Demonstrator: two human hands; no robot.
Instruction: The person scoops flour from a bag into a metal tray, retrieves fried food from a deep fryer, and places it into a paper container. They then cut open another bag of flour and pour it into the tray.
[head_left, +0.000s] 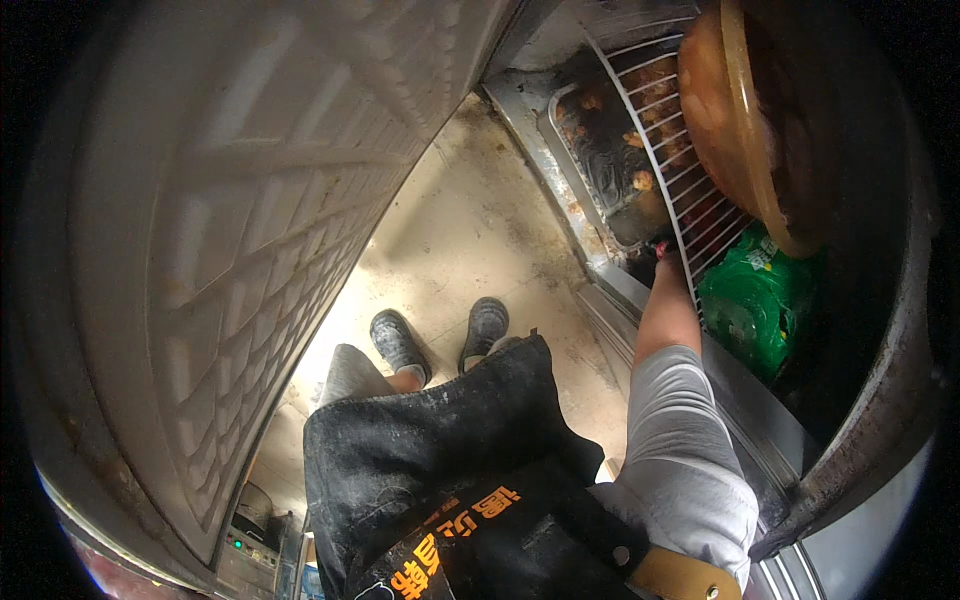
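Note:
My right forearm reaches into an open refrigerator cabinet, below the level of a white wire shelf (646, 129). Only the wrist end of my right hand (669, 270) shows; its fingers are hidden in shadow, so their grip is unclear. A small red thing (661, 250) sits right by it. Close beyond lies a metal tray (556, 139) with dark contents and several brownish pieces of food. On the shelf above rest a large round orange-brown plastic tub (709, 112) and a green plastic bag (757, 300) bearing writing. My left hand is out of view.
The open cabinet door (247, 247), with a ribbed pale inner panel, stands along my left. Between door and cabinet is a stained tiled floor (450, 217), where my dusty shoes (397, 341) stand. A metal sill (607, 315) edges the cabinet. My dark apron (442, 435) hangs in front.

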